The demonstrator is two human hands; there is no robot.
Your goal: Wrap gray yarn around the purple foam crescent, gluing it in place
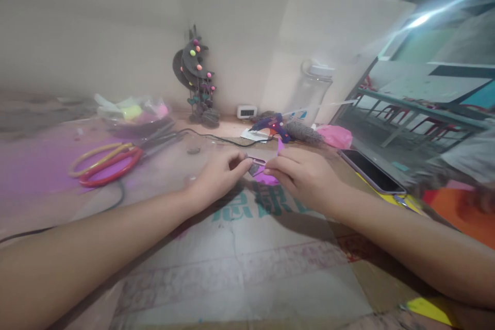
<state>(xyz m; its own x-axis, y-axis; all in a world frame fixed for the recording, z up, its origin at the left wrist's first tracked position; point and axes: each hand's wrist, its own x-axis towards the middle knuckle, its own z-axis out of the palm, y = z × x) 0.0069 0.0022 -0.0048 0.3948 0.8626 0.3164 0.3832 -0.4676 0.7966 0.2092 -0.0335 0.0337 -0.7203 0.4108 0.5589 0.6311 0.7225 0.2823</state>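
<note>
Both my hands meet at the middle of the table over a printed cardboard sheet [247, 247]. My left hand [218, 175] pinches one end of a small purple craft piece [266, 174] with its fingers closed. The other end is pinched by my right hand [305, 178], fingers curled around it. The piece is thin, partly hidden by my fingers, and its exact shape is unclear.
Scissors with red and yellow handles [106, 162] lie at left. A blue glue gun [273, 125] with its black cable, a small digital clock [246, 111], a clear bottle [313, 90], a dark craft tree [198, 80] and a phone [371, 170] stand behind and right.
</note>
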